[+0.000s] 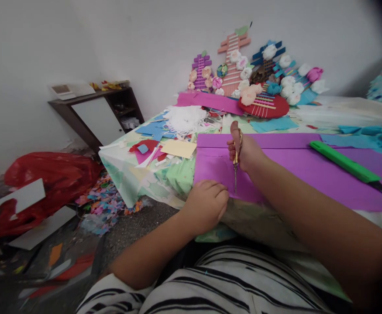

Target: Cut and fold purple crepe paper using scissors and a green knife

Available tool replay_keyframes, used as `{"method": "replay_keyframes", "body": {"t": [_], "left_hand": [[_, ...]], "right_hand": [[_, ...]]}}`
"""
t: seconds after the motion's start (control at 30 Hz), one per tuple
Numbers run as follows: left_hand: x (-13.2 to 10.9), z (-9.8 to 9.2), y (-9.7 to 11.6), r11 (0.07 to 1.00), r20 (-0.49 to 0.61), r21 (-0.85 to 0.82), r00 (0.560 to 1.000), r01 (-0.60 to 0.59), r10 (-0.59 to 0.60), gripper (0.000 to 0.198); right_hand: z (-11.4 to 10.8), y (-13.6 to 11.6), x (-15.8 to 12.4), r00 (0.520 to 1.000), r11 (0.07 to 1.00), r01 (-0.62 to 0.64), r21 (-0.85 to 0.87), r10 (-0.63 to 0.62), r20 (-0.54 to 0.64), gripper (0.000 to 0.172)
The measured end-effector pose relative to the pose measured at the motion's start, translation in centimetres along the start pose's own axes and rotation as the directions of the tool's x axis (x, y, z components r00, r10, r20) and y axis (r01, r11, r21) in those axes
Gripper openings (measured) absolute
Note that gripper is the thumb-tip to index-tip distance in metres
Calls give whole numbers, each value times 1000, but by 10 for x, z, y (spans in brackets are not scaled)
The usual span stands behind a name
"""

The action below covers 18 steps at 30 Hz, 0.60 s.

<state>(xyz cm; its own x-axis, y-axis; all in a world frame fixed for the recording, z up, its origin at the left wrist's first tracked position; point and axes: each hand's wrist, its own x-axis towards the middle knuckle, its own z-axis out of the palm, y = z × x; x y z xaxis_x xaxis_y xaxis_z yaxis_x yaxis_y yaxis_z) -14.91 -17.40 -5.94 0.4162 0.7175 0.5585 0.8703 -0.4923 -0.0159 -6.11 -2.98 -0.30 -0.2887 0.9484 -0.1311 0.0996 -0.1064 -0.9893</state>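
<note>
A wide purple sheet (285, 170) lies along the front of the table, with a crease or seam near its far edge. My left hand (207, 203) is closed at the sheet's near left edge, its fingers curled over that edge. Upright above the sheet, my right hand (245, 150) grips scissors (235, 168) by their gold-coloured handles. The blades point down and toward me, a little to the right of my left hand. They look nearly closed. A green utility knife (344, 161) with its blade showing rests on the sheet to the right.
Paper scraps (149, 148), a cream card (179, 148) and a white shredded heap (186, 118) cover the table's left part. Decorated stick crafts with paper flowers (233, 65) lean on the wall. A low cabinet (95, 120) and a red plastic bag (53, 174) are at left.
</note>
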Motion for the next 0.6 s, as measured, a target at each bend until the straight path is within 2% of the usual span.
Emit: {"method": "replay_keyframes", "body": {"t": [0.17, 0.3, 0.6], "left_hand": [[-1, 1, 0, 1000, -12, -7, 1000, 2, -2, 16], [-3, 2, -1, 1000, -21, -12, 1000, -8, 8, 16], [-4, 3, -1, 1000, -1, -18, 1000, -5, 5, 17]], "right_hand": [[7, 5, -1, 999, 996, -49, 80, 51, -17, 50], [7, 9, -3, 997, 995, -65, 74, 67, -27, 47], [7, 18, -3, 998, 1000, 16, 26, -14, -58, 39]]}}
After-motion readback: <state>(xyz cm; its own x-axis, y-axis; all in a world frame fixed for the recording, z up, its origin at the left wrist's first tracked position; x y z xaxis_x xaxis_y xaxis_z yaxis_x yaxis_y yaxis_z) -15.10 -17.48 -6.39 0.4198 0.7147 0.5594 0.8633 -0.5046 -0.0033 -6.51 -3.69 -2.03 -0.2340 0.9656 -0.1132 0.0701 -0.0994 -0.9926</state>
